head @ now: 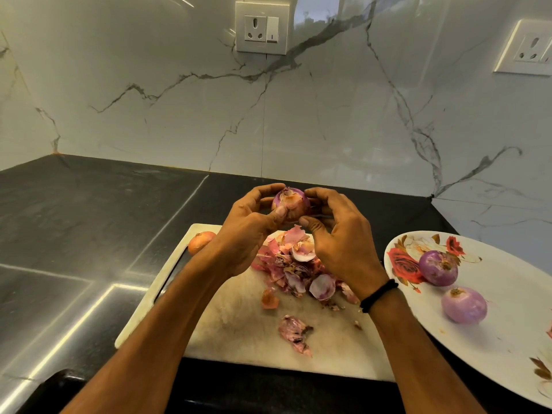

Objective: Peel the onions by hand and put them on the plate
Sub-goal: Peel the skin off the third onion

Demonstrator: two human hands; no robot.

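Both hands hold a partly peeled onion (291, 204) above the far edge of the white cutting board (239, 318). My left hand (248, 231) grips it from the left, thumb pressed on its brown skin. My right hand (337, 237) curls round it from the right, fingertips on its far side. An unpeeled brown onion (200, 241) lies at the board's far left corner, partly hidden by my left wrist. Two peeled purple onions (438, 268) (464, 305) sit on the white flowered plate (507, 339) at the right.
A heap of pink and purple onion skins (295, 270) covers the middle of the board, with loose pieces (294, 330) nearer to me. The board lies on a black counter (74, 234) against a marble wall with two sockets (262, 28).
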